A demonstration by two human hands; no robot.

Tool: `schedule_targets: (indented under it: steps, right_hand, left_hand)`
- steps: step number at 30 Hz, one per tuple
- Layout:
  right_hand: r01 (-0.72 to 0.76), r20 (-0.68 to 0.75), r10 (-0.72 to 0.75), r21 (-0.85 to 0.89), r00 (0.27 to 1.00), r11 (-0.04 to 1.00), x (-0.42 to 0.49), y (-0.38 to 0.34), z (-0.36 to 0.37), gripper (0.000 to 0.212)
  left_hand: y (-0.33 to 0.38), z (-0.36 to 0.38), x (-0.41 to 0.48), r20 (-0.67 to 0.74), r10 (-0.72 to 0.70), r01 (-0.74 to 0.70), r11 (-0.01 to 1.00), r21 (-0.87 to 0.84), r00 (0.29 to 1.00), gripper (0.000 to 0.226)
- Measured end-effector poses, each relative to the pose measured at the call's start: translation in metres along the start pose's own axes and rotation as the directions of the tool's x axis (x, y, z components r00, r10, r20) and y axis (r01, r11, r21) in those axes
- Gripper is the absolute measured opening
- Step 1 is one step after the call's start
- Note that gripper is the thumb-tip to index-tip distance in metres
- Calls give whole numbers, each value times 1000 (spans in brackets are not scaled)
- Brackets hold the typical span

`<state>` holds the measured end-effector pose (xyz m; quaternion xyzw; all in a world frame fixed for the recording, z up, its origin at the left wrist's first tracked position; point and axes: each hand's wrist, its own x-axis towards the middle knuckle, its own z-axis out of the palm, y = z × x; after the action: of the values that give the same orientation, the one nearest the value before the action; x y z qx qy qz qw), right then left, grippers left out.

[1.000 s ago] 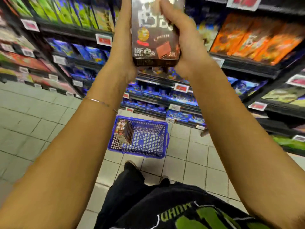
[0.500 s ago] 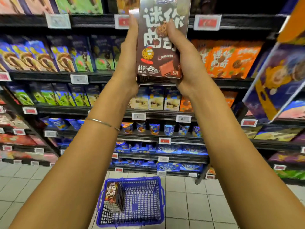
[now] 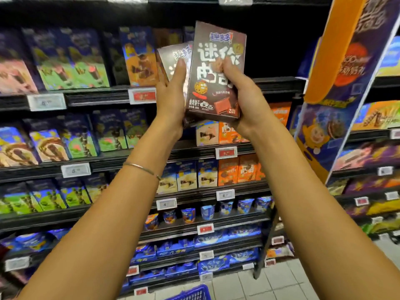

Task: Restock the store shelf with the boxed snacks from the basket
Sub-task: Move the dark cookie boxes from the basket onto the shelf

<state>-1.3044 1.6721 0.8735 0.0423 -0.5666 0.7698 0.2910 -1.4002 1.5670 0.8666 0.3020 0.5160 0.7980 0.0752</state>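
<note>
I hold a stack of dark brown boxed snacks up in front of the upper shelf. The front brown box has white lettering and a cookie picture. My right hand grips its right side, thumb over the face. A second brown box fans out to the left behind it, and my left hand holds it with fingers laid up its front. Behind the boxes is a dark gap in the shelf. Only the rim of the blue basket shows at the bottom edge.
Shelves of purple, green, orange and blue snack boxes fill the wall, with price tags on the rails. An orange and purple display panel juts out at the right. The tiled floor shows at bottom right.
The boxes have risen to the higher shelf level and the view has tilted up, so the basket has dropped nearly out of view. The stack has fanned, showing a second box on the left.
</note>
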Motion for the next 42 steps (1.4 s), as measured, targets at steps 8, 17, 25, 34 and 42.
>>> schedule_targets:
  steps: [8,17,25,34,42]
  right_hand:
    - [60,-153,-67,-53,986,997,48,-23,-56,32]
    - [82,-395,-197,-289,897,954,114,-23,-111,39]
    - [71,-375,-246,-423,894,903,174,-18,-136,41]
    - [41,-267,-220,-545,938,837,231,-7,-152,35]
    - [-26,-265,-226,-700,937,714,257,-6,-155,41]
  left_hand:
    - [-6,-6,30,-107,-28,35,997,63,994,81]
    - [-8,5,60,-106,34,-33,999,13,994,53]
    - [-17,32,76,-115,48,-49,999,-5,992,63]
    - [-30,60,94,-122,52,-50,999,21,991,56]
    - [-34,79,104,-114,40,-40,999,2,993,57]
